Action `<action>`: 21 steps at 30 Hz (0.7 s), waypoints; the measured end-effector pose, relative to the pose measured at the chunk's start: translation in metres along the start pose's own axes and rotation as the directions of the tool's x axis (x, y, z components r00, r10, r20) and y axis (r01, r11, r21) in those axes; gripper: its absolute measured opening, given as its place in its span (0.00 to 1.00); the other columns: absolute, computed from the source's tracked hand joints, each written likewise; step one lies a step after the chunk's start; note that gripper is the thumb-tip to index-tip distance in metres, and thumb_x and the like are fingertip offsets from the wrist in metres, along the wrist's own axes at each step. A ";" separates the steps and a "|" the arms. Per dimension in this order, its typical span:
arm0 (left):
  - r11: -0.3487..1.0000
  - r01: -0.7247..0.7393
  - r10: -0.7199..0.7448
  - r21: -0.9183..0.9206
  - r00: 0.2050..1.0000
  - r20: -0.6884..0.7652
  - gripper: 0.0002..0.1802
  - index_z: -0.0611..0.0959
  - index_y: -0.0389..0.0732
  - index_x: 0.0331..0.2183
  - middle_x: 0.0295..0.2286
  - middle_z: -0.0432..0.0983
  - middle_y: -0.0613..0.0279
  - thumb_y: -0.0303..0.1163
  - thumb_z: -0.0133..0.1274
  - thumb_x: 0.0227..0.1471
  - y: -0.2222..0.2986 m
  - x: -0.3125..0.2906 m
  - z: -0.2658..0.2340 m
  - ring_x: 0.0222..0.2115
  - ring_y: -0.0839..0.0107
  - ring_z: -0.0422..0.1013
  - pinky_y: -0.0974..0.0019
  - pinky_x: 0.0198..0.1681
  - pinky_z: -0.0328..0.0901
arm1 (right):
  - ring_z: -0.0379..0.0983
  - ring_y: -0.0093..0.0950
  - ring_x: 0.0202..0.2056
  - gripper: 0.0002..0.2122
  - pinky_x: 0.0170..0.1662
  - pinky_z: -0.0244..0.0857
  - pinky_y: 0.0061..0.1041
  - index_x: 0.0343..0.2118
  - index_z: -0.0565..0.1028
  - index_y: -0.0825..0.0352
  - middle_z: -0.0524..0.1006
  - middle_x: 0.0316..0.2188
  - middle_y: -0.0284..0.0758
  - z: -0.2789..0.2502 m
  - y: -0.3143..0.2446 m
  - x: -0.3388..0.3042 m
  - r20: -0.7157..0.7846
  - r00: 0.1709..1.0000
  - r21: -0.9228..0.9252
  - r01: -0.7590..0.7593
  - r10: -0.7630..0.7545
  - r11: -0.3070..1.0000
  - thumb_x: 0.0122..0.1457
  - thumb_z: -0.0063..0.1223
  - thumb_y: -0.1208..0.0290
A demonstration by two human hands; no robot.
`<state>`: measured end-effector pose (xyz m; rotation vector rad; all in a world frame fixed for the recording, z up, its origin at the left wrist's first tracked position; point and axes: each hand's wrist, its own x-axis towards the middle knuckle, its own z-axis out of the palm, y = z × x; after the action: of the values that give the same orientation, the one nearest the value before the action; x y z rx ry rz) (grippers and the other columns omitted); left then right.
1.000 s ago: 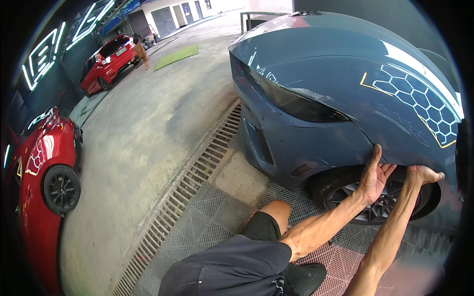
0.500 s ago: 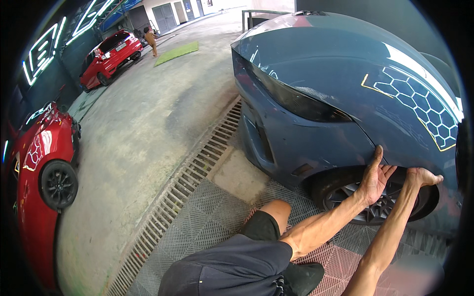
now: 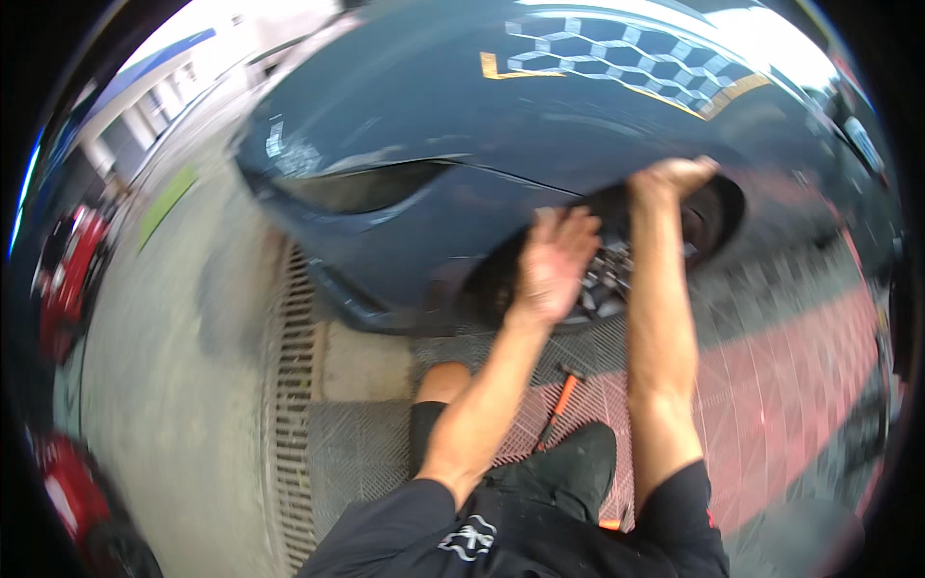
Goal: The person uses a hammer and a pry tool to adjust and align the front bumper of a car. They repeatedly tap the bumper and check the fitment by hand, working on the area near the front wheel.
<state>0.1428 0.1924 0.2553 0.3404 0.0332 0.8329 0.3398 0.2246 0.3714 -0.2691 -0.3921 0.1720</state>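
The grey-blue car's front fender (image 3: 540, 164) arches over the dark front wheel (image 3: 607, 279). My left hand (image 3: 559, 265), a little blurred, is raised at the front part of the wheel arch, its fingers stretched out and nothing held. Farther right, my right hand (image 3: 674, 176) is bent over at the arch's upper edge and grips the fender lip; most of its fingers are hidden or smeared. A hammer with an orange handle (image 3: 559, 409) lies on the floor mat between my forearms, below the wheel.
Grey and red grid floor tiles (image 3: 761, 405) lie beneath me and the car. A metal drain grate (image 3: 294, 405) runs along the left. Two red cars, the farther one (image 3: 72, 270) and the nearer one (image 3: 77, 501), stand beyond it. A green mat (image 3: 166, 207) lies farther off.
The view has swung to the right, bringing the hammer into sight. My left hand has come off the arch edge and its fingers are stretched out; the right stays at the arch.
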 end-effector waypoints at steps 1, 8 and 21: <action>0.998 -0.013 0.011 0.054 1.000 0.027 0.34 0.71 0.39 0.56 0.55 0.71 0.47 0.56 0.54 0.62 0.004 -0.013 -0.020 0.60 0.53 0.67 0.50 0.66 0.60 | 0.64 0.40 0.61 0.36 0.66 0.56 0.43 0.63 0.66 0.67 0.68 0.63 0.42 0.004 0.002 -0.008 0.001 1.000 -0.007 0.019 -0.019 1.000 0.68 0.21 0.40; 0.889 0.245 -0.219 0.388 0.969 -0.109 0.34 0.70 0.36 0.61 0.54 0.75 0.47 0.55 0.43 0.68 0.021 -0.136 -0.116 0.55 0.57 0.72 0.52 0.61 0.65 | 0.56 0.40 0.67 0.46 0.71 0.47 0.37 0.70 0.50 0.75 0.54 0.71 0.47 0.011 0.034 -0.095 -0.408 0.911 -0.263 -0.178 0.058 0.948 0.68 0.18 0.31; 0.570 0.208 0.026 0.795 0.962 -0.270 0.29 0.75 0.27 0.57 0.47 0.80 0.46 0.42 0.53 0.66 0.074 -0.264 -0.175 0.44 0.64 0.78 0.61 0.52 0.71 | 0.61 0.38 0.63 0.49 0.70 0.48 0.35 0.65 0.57 0.83 0.63 0.65 0.50 0.006 0.001 -0.084 -0.190 0.958 -0.253 -0.257 0.213 0.933 0.67 0.23 0.30</action>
<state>-0.1169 0.0951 0.0851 1.1156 0.7088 0.7031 0.2605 0.2089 0.3467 -0.6027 -0.2219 0.3314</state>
